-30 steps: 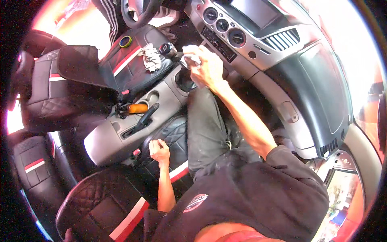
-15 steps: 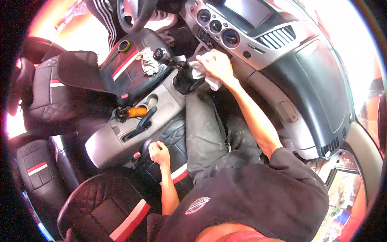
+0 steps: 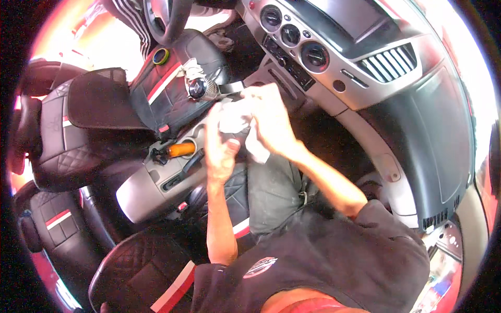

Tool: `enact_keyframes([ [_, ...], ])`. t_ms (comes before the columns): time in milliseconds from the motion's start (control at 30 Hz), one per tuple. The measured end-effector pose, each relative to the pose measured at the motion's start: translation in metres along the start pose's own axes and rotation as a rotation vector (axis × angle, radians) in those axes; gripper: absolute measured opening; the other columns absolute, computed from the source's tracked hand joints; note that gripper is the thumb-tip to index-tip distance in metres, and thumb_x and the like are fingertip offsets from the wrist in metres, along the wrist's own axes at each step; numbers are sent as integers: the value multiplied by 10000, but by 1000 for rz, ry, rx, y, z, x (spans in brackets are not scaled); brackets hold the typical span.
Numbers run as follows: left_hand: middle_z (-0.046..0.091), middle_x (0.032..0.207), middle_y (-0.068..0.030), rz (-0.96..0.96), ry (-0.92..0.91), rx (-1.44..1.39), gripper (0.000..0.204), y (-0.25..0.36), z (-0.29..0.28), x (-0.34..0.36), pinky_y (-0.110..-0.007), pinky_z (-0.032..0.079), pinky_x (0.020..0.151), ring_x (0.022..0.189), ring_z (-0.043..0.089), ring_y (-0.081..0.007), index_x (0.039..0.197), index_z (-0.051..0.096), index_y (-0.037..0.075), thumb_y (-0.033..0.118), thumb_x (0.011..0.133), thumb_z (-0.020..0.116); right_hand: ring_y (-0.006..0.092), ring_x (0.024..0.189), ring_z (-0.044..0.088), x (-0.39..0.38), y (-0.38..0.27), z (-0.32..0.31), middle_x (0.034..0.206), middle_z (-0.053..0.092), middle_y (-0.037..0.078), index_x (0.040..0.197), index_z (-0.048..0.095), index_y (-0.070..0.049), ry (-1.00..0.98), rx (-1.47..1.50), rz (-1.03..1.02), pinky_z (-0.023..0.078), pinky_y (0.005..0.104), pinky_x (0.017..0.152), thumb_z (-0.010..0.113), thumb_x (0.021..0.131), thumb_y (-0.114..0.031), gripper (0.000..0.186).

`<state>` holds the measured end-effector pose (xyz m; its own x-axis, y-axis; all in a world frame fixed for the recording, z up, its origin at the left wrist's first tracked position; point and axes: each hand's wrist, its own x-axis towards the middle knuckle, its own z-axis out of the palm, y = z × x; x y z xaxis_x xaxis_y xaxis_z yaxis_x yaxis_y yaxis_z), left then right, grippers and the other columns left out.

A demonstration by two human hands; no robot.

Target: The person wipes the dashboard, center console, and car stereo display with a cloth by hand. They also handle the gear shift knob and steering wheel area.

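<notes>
- Seen from above, a person in a dark shirt sits in a car's front passenger seat (image 3: 135, 271), a quilted black seat with a red-and-white stripe, with both forearms reaching forward over grey trousers.
- The left hand (image 3: 222, 151) and the right hand (image 3: 271, 122) are brought together over the middle of the cabin, both closed on a crumpled white cloth (image 3: 237, 122); the cloth is bunched between them, just above the front end of the silver centre console (image 3: 151, 185).
- An orange-handled tool (image 3: 180, 149) lies in the console's tray, just left of the hands, untouched.
- Beyond it, the chrome gear knob (image 3: 201, 89) stands clear of the cloth, with a second pale rag (image 3: 192, 67) on the driver's seat (image 3: 172, 99) beside it.
- Farthest off, the dashboard (image 3: 365, 68) with its round dials and air vent shows no cloth on it; by appearance the wiping is mid-course, since the cloth is gathered in hand rather than pressed to any surface, and how much trim is already clean cannot be told.
</notes>
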<state>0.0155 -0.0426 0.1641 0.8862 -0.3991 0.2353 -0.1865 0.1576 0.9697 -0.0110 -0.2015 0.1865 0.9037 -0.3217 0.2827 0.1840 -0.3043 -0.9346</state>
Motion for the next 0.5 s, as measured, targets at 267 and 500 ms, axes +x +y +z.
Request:
enact_keyframes([
  [267, 576, 1229, -125, -141, 434, 332, 513, -82, -19, -62, -382, 455, 989, 1121, 562, -237, 1316, 482, -9, 84, 857, 690, 273, 975, 526, 9, 8, -13, 931, 602, 81, 960, 685, -100, 153, -129, -190, 408, 395, 925, 707, 745, -60, 219],
  [500, 607, 990, -151, 146, 221, 1274, 530, -131, -21, -105, -435, 440, 730, 892, 592, -351, 1202, 604, 122, 123, 701, 778, 128, 945, 632, 80, 33, 4, 1000, 711, 39, 1045, 711, -45, -253, 211, -78, 468, 283, 892, 716, 796, -78, 251],
])
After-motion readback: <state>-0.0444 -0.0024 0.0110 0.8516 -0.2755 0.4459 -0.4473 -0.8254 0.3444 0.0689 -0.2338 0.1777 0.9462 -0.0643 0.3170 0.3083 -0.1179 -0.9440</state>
